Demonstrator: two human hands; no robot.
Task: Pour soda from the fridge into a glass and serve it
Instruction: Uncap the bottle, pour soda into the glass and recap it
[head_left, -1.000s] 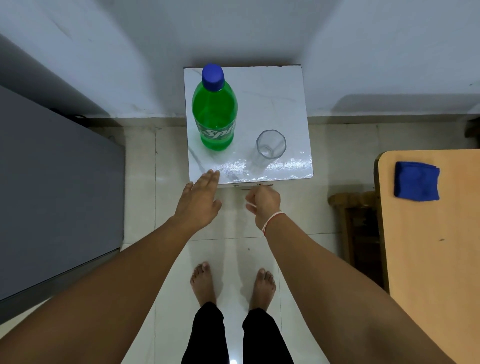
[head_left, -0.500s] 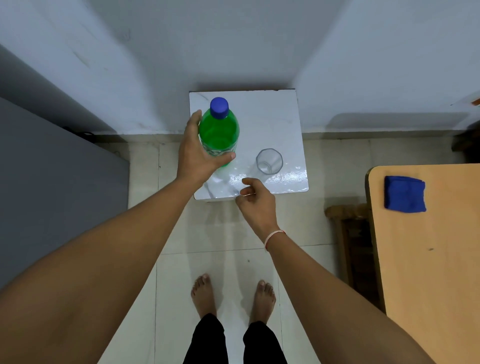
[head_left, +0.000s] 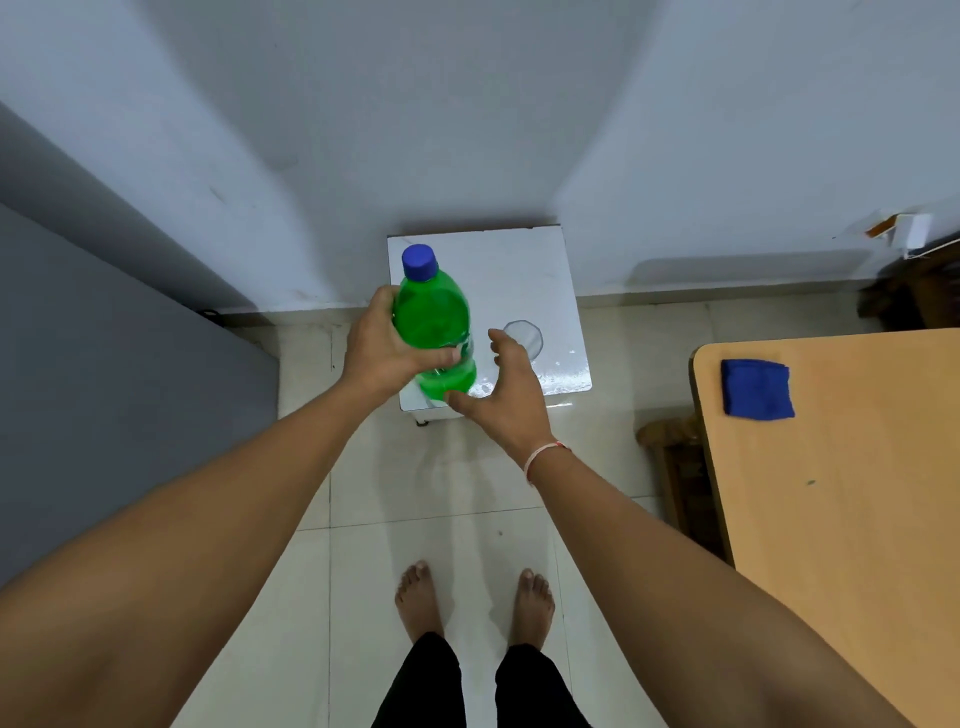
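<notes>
We see the left hand (head_left: 387, 348) wrapped around the middle of the green soda bottle (head_left: 435, 325), blue cap (head_left: 420, 261) on, over the front-left corner of the small white bench (head_left: 524, 270), while the right hand (head_left: 501, 395) hovers with fingers spread and holding nothing just right of the bottle's base. The bench stands against a pale wall on a tiled floor (head_left: 441, 483), with a wooden table (head_left: 841, 519) at right carrying a folded blue cloth (head_left: 757, 389). We find the clear glass (head_left: 527, 335) near the bench's front-right, partly behind the right hand; we cannot tell its contents.
</notes>
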